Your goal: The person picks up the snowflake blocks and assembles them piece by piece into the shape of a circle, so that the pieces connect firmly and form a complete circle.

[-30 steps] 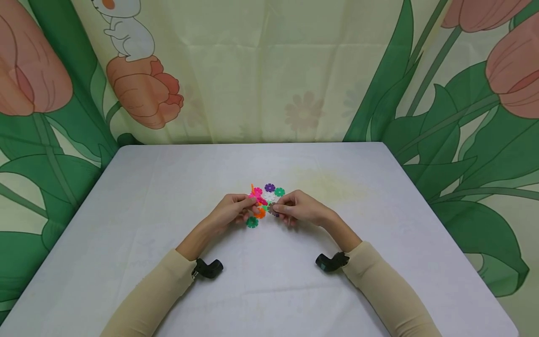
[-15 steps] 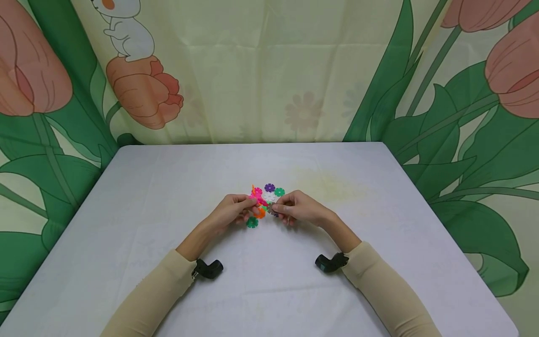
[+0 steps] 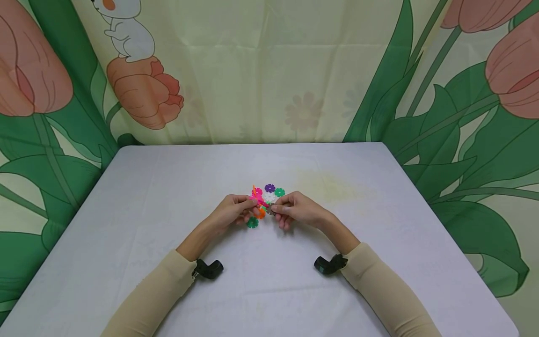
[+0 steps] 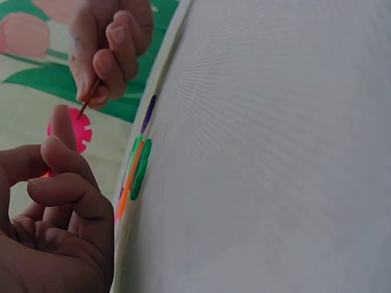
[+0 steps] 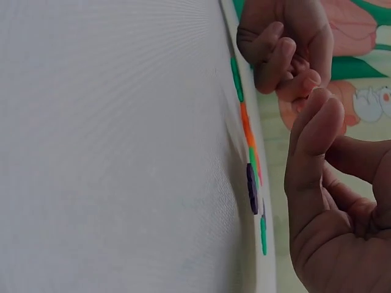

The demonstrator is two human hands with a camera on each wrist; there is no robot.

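My left hand (image 3: pixel 235 208) pinches a small cluster of pink notched plastic discs (image 3: pixel 256 198), with a thin orange piece (image 3: pixel 254 188) standing up at its far side. Between thumb and fingertips, my right hand (image 3: pixel 301 208) holds a brownish-grey notched disc (image 3: pixel 272 210). In the left wrist view that brown disc (image 4: pixel 90 97) appears edge-on, right at the rim of a pink disc (image 4: pixel 80 131). Fingers hide much of both pieces. Seen from the right wrist, the right hand (image 5: pixel 342 201) covers its disc, and the left hand (image 5: pixel 287 49) is beyond it.
Loose notched discs lie on the white-covered table (image 3: pixel 269 290) around the hands: a purple one (image 3: pixel 270 188), a teal one (image 3: pixel 280 192), an orange one (image 3: pixel 262 213) and a green one (image 3: pixel 252 222). A printed cloth (image 3: pixel 261 93) hangs behind the table's far edge.
The brown disc has turned more edge-on and shifted slightly left toward the pink cluster with the right hand. My left hand stays almost still.
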